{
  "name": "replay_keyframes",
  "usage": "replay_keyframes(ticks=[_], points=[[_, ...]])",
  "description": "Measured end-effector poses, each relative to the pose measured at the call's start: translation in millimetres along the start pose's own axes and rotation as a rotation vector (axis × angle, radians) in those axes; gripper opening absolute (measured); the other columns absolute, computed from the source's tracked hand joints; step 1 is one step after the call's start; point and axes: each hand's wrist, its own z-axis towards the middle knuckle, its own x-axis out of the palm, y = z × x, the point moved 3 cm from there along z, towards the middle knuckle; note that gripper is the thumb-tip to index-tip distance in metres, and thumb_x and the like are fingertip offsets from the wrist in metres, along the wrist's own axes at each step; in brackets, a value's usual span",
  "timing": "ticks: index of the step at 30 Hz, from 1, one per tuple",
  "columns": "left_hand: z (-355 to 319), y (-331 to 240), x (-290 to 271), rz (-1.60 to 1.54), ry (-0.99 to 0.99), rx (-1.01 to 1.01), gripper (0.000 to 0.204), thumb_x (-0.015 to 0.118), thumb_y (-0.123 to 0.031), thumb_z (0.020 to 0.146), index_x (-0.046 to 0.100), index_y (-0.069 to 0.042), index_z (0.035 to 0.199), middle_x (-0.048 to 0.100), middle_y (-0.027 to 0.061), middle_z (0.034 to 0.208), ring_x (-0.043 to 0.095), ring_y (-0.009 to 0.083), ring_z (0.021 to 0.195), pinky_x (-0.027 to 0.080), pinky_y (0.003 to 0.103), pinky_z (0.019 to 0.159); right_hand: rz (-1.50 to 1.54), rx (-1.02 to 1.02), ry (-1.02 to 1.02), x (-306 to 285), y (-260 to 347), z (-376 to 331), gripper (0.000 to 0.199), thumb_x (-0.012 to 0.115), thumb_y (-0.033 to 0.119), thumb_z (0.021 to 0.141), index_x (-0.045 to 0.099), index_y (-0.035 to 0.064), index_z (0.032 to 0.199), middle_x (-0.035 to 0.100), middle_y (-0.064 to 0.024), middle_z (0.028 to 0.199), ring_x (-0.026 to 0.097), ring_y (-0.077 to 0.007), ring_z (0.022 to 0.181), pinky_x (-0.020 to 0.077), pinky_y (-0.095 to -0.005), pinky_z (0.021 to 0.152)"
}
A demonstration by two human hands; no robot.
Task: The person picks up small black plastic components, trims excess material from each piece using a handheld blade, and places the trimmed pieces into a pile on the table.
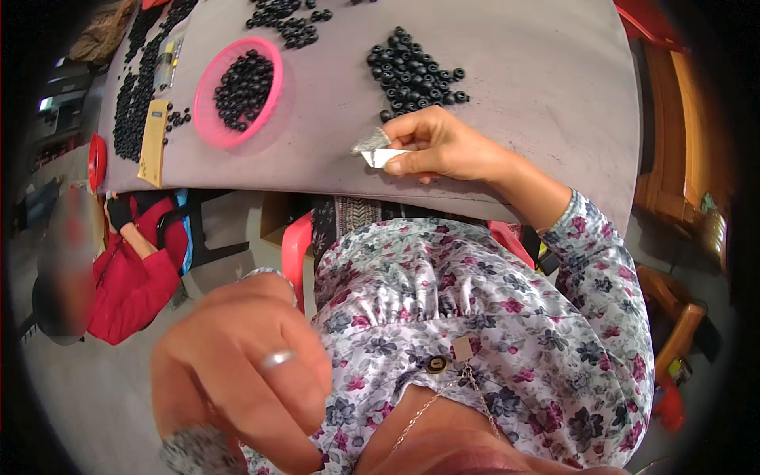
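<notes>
My right hand [443, 146] rests at the near edge of the grey-covered table, its thumb and fingers pinching a small folded white piece [385, 157]. A crumpled grey, shiny-looking scrap [371, 142] sticks out beside it. Just beyond those fingers lies a loose pile of black beads [412, 73], several with visible holes. My left hand [245, 364], wearing a ring, is raised close to the camera at the lower left and slightly blurred. Its fingers are curled, and a grey speckled wad [198, 453] shows at their tips; what it is made of I cannot tell.
Left of my right hand, a pink plastic basket [207, 131] holds many black beads. Farther left lie a tan strip [152, 150], a small clear pack [166, 65] and more black beads [133, 119]. Another bead group [294, 32] lies at the far edge. A person in red [142, 285] sits at left.
</notes>
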Motion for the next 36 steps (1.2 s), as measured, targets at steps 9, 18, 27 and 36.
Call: replay_keyframes(ticks=[9, 18, 27, 36], points=[[5.1, 15.7, -0.8, -0.127, 0.05, -0.076, 0.028, 0.075, -0.014, 0.08, 0.064, -0.011, 0.106, 0.066, 0.0205, 0.085, 0.061, 0.0258, 0.063, 0.05, 0.03, 0.057, 0.019, -0.026, 0.012, -11.7, -6.6, -6.5, 0.021, 0.069, 0.011, 0.085, 0.066, 0.0014, 0.104, 0.06, 0.0031, 0.074, 0.046, -0.0022, 0.053, 0.035, -0.0185, 0.046], [-7.7, 18.9, -7.7, -0.166, 0.258, -0.06, 0.017, 0.056, -0.013, 0.093, 0.063, -0.013, 0.109, 0.064, 0.0239, 0.088, 0.061, 0.0271, 0.066, 0.048, 0.032, 0.057, 0.013, -0.036, 0.016, -6.1, -11.8, 0.9, 0.019, 0.069, 0.011, 0.085, 0.066, 0.0006, 0.101, 0.06, 0.0024, 0.074, 0.045, -0.0022, 0.053, 0.0343, -0.0191, 0.046], [-18.5, 10.4, -13.2, -0.279, 0.219, -0.084, 0.021, 0.066, -0.006, 0.085, 0.064, -0.011, 0.105, 0.064, 0.0241, 0.088, 0.061, 0.0282, 0.065, 0.049, 0.032, 0.056, 0.012, -0.044, 0.039, 2.1, -11.9, 6.1, 0.02, 0.069, 0.011, 0.085, 0.066, 0.0003, 0.102, 0.06, 0.0025, 0.075, 0.046, -0.0023, 0.054, 0.0353, -0.0181, 0.048], [-8.5, 19.4, -12.9, -0.288, 0.153, -0.159, 0.01, 0.07, -0.004, 0.081, 0.064, -0.007, 0.088, 0.064, 0.0237, 0.09, 0.06, 0.0284, 0.064, 0.049, 0.032, 0.054, 0.003, -0.021, 0.023, -0.1, -15.6, 6.3, 0.021, 0.07, 0.011, 0.085, 0.066, 0.0006, 0.103, 0.059, 0.0033, 0.074, 0.045, -0.0019, 0.055, 0.0362, -0.0182, 0.048]])
